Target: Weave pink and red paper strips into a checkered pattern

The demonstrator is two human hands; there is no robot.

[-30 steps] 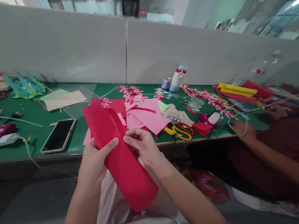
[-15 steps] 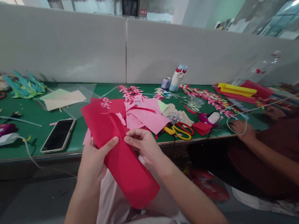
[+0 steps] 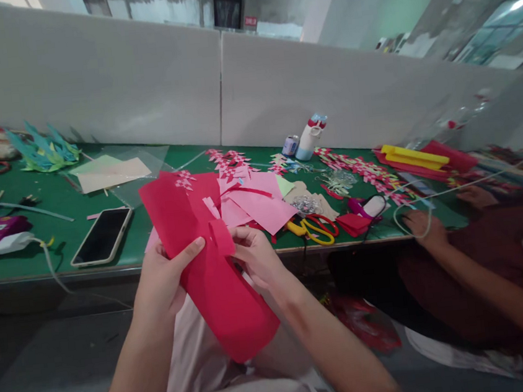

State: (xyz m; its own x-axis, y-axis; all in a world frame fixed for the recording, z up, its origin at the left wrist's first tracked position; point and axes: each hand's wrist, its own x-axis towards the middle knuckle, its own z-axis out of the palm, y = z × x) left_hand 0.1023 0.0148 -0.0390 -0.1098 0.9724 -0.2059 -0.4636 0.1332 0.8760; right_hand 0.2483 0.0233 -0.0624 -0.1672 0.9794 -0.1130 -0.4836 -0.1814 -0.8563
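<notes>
Hands met just off the surface's [image 3: 63,267] near edge: left hand [image 3: 161,281] pinched the red sheet [image 3: 215,288], thumb on top; right hand [image 3: 256,259] pinched its torn flap. Sheet hung creased and tilted over the lap.

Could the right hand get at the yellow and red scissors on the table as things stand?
Probably yes, but not at once: the scissors lie uncovered at the table edge just beyond the right hand, which is gripping the red paper with the left hand.
</notes>
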